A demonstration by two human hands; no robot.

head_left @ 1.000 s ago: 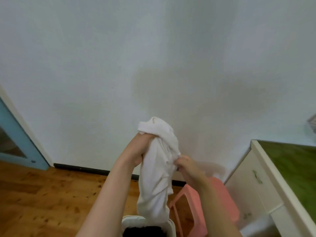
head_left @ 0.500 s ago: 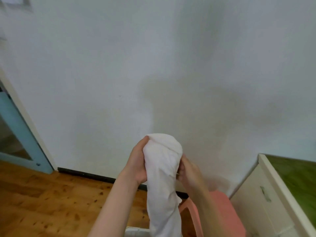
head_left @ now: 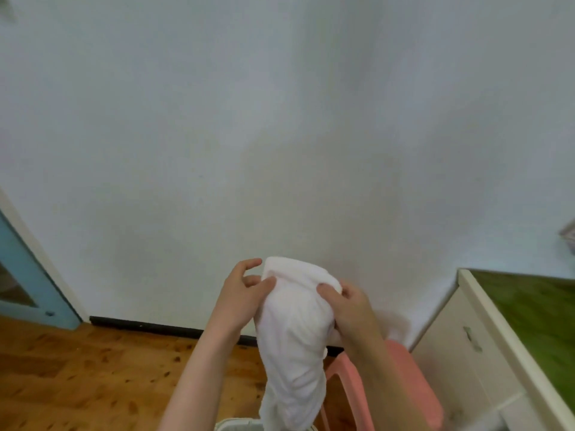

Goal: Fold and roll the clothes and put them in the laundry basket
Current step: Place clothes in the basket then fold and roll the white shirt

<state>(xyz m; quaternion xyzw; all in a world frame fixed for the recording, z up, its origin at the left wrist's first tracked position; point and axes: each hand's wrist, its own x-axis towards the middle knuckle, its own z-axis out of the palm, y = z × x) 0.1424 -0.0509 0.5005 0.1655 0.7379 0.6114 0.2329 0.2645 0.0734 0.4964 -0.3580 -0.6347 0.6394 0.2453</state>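
1. compared with half a second ago, my left hand (head_left: 239,301) has loosened. it lay wrapped flat on the side of the white garment (head_left: 292,340), and now its index finger stands curled clear of the cloth.
2. the right hand (head_left: 350,309) has come round to the front. its thumb now presses on the near face of the bundle, where before it sat mostly behind.
3. the top of the garment reads wider and rounder than it did, a thick folded-over hump.
4. left hand: the thumb and, i think, one finger pinch the top left edge, though the view is soft there.
5. right hand: it is curled round the top right corner and holding it, thumb in front, fingers behind.
6. the garment sits between the two hands, with its tail hanging below both wrists.
7. taking the pink stool (head_left: 413,377) as my mark, the garment hangs up and left of it. the laundry basket (head_left: 236,426) rim shows just left of the stool, under the garment's tail.
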